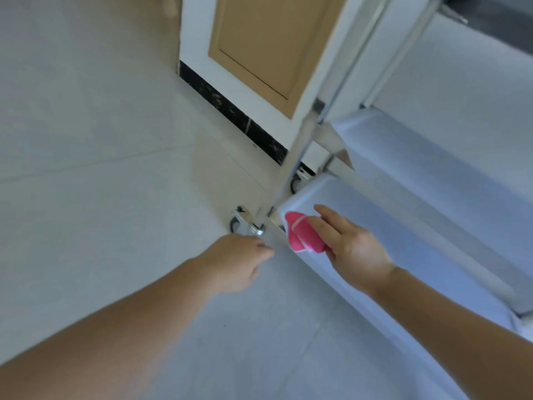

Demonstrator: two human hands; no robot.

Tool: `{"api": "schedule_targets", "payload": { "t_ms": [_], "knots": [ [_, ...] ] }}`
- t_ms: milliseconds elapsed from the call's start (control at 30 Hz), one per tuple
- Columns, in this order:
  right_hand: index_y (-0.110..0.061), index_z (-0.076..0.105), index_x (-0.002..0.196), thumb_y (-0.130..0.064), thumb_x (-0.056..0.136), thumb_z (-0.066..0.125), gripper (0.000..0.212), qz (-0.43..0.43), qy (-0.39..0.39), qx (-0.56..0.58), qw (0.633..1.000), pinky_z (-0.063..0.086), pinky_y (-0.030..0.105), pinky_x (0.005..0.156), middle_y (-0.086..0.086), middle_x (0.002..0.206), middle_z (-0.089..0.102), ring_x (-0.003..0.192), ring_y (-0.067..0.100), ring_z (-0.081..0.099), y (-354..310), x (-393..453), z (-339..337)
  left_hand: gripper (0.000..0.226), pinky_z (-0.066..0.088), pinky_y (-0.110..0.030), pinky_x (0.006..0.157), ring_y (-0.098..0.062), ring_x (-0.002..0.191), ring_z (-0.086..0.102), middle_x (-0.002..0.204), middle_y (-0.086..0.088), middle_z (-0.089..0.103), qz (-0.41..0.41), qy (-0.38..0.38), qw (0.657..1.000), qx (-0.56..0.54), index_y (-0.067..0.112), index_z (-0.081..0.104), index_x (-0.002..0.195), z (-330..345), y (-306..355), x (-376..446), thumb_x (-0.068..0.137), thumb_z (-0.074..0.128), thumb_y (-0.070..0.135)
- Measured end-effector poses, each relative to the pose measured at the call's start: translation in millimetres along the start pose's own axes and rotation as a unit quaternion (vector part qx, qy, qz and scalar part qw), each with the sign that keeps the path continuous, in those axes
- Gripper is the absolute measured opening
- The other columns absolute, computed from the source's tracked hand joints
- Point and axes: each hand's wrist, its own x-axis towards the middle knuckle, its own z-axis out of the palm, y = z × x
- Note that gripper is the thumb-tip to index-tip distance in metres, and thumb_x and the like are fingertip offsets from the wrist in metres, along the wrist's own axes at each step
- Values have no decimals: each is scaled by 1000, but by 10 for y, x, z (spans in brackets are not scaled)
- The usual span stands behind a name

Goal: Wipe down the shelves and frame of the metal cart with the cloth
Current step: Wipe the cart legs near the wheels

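The metal cart's lowest shelf [389, 241] runs diagonally from the centre to the lower right, with a middle shelf [450, 166] above it. An upright frame post [300, 148] rises from the near left corner. My right hand [352, 246] presses a folded pink cloth [302, 232] onto the left corner of the lowest shelf. My left hand [236, 261] is closed on the cart's low frame bar just beside the front caster [245, 223]; its fingers are hidden from above.
Pale floor tiles [101, 168] stretch to the left and front. A white cabinet with a tan door panel [259, 47] and a black baseboard [230, 111] stands right behind the cart's corner. A second caster [298, 180] shows under the shelf.
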Motion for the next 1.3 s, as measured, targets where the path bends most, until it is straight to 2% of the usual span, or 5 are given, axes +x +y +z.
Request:
{"api": "schedule_targets", "payload": {
  "t_ms": [300,800,967,1067,1300],
  "knots": [
    [-3,67,99,1,82,45,28,-151,145,-180,961,52,43,84,15,106,68,96,34,64,201,1496,-219,35,36,-28,66,-23,90,56,107,6,58,-14,75,997,-23,25,49,120,170,-360,63,87,41,16],
    [0,21,145,-28,96,29,57,-150,-233,-347,896,-19,47,108,20,154,16,143,37,6,-47,1011,1349,36,43,-32,79,-20,95,54,108,6,58,-85,29,996,-3,27,43,125,279,-607,-289,90,34,21],
    [-3,44,134,-17,91,40,45,-154,-196,-255,934,-10,43,112,15,143,41,139,35,25,-68,987,1496,35,33,-28,71,-20,91,53,104,6,57,-78,19,997,9,26,44,123,318,-578,-345,90,34,20],
    [-8,68,108,-3,69,67,39,-157,-66,-111,979,30,43,109,9,113,66,112,29,59,17,841,1317,36,42,-31,78,-21,93,54,106,5,58,-77,13,997,6,26,44,123,315,-563,-313,90,33,19],
    [-2,55,126,20,72,45,59,144,158,193,958,47,30,91,18,131,53,111,33,57,179,479,886,37,43,-31,77,-19,91,53,105,8,57,-66,19,998,14,29,43,125,221,-449,-136,91,32,20]
  ]
}}
